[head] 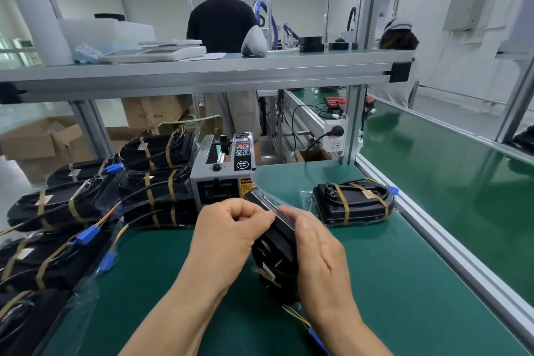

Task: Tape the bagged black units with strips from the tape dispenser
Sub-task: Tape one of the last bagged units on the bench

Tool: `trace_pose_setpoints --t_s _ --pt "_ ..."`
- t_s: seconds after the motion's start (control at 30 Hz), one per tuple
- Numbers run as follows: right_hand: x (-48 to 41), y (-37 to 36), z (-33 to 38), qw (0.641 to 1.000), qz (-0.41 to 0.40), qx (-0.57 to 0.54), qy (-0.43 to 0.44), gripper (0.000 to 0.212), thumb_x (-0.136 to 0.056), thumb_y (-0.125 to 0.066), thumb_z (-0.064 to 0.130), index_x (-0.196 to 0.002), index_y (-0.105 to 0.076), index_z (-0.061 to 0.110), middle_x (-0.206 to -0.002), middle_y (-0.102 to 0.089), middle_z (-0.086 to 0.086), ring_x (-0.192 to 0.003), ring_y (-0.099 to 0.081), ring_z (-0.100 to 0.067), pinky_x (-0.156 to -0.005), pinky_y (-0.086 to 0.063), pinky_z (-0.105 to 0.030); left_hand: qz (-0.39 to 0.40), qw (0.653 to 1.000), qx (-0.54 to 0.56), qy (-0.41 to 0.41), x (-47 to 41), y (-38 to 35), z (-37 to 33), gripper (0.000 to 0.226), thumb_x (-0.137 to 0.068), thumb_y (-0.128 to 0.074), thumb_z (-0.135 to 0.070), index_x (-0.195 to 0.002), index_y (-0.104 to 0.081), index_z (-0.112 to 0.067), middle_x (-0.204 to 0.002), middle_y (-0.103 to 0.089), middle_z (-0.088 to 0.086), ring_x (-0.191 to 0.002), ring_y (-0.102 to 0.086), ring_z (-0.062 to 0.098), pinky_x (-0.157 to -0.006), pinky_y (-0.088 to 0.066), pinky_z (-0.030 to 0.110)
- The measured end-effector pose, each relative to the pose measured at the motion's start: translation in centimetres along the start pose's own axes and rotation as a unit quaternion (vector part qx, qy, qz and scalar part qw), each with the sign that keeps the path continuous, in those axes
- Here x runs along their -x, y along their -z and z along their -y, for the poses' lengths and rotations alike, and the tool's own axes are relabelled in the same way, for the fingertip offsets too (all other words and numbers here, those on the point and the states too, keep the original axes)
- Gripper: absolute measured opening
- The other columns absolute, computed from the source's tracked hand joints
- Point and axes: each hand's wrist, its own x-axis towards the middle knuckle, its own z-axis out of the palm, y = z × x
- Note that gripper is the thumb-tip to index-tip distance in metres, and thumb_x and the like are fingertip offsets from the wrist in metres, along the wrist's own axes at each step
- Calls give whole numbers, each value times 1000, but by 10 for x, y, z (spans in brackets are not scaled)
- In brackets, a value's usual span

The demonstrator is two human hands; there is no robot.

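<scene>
Work mid-batch, by the look of the bench. Up on edge on the green mat (390, 283), just in front of the tape dispenser (222, 173): one bagged unit (277, 248), caught between both hands. Curled tight, the left hand (231, 228), thumb and forefinger pinching the clear bag's fold at the top of the unit. On the other side, the right hand (318, 257), thumb clamped on the top edge, fingers laid along the far face, gripping. No telling about a strip under that pinch: too clear, too hidden. Probably the sealing step itself, then.

Over to the right, flat on the mat near its edge: a single unit (352, 205), bagged, set apart from everything else. Likely done, though no tape readable on it. Over to the left, crowding right up against the dispenser: a heaped pile of units (86, 211), brown bands and blue connectors showing through the plastic. Likely waiting, and by far the larger share. Plenty left, on that reading.

Around all this: an aluminium rail, then a green conveyor belt (448, 159) running along the right. Overhead, a shelf (202, 72) carrying a scale (156, 52). On the post, a socket (335, 136) with a plug in. Down at left, cardboard boxes (43, 141); further back, a person in a black shirt (222, 20), turned away at another station.
</scene>
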Motion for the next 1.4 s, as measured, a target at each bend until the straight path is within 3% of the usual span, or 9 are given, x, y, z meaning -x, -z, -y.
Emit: trace_pose_setpoints --t_s 0.17,0.37,0.53,0.63,0.8,0.93,1.03,1.23,1.4 --pt "0 -1 0 1000 9 9 10 37 -94 -34 49 -108 -68 50 -104 -72 22 -99 -67 -1 -75 -48 -8 -21 998 -61 -14 2 0 6 18 -60 -69 -48 -69 -68 -32 -51 -47 -12 -50 -43 7 -56 -42 31" --pt "0 -2 -3 1000 13 17 17 38 -94 -34 48 -112 -67 46 -108 -71 21 -105 -66 -4 -83 -50 -15 -73 994 -80 -4 -1 -2 11 29 -60 -62 -59 -84 -58 -42 -55 -46 -13 -51 -44 4 -58 -46 36" --pt "0 -2 -2 1000 15 -7 6 38 -93 -35 50 -109 -69 46 -107 -73 17 -102 -68 -5 -71 -53 -14 -46 994 -89 -35 0 -1 14 43 -52 -64 -73 -82 -56 -43 -53 -42 -17 -47 -37 0 -54 -38 30" --pt "0 0 -1 1000 5 -27 3 36 -93 -37 50 -105 -70 49 -104 -73 17 -97 -68 -2 -66 -51 -9 -5 996 -81 -29 -4 3 13 44 -49 -74 -65 -82 -57 -41 -53 -41 -17 -48 -36 2 -55 -36 30" --pt "2 3 -3 998 15 -56 -1 35 -99 -40 34 -106 -73 41 -107 -74 13 -97 -69 -5 -63 -54 -11 63 994 -90 -20 -19 17 5 32 -63 -91 -28 -74 -62 -20 -49 -43 -13 -45 -34 5 -47 -31 20" --pt "3 5 -2 998 27 -56 10 36 -100 -39 32 -106 -74 39 -108 -74 13 -98 -69 -4 -67 -52 -9 60 987 -148 -22 -30 27 1 45 -53 -94 -36 -76 -59 -21 -52 -48 -12 -47 -40 6 -51 -36 22" --pt "3 5 -5 998 21 -46 28 36 -101 -39 30 -108 -73 39 -109 -74 13 -99 -68 -3 -69 -52 -8 22 981 -191 -9 -29 32 5 53 -48 -93 -51 -84 -61 -29 -75 -61 -13 -65 -57 5 -62 -44 25" --pt "7 -2 -24 995 13 -26 99 39 -102 -35 31 -128 -63 39 -127 -66 18 -121 -60 -6 -98 -45 -15 69 978 -193 -36 -21 35 1 40 -57 -86 -57 -88 -75 -34 -81 -73 -19 -75 -67 -2 -73 -50 22" --pt "17 -2 -47 984 171 -40 1 55 -93 -54 22 -137 -49 55 -142 -52 27 -137 -44 2 -112 -35 -17 53 959 -249 -120 -18 40 -4 37 -61 -90 -32 -94 -74 -33 -90 -71 -19 -85 -64 -4 -80 -49 17"
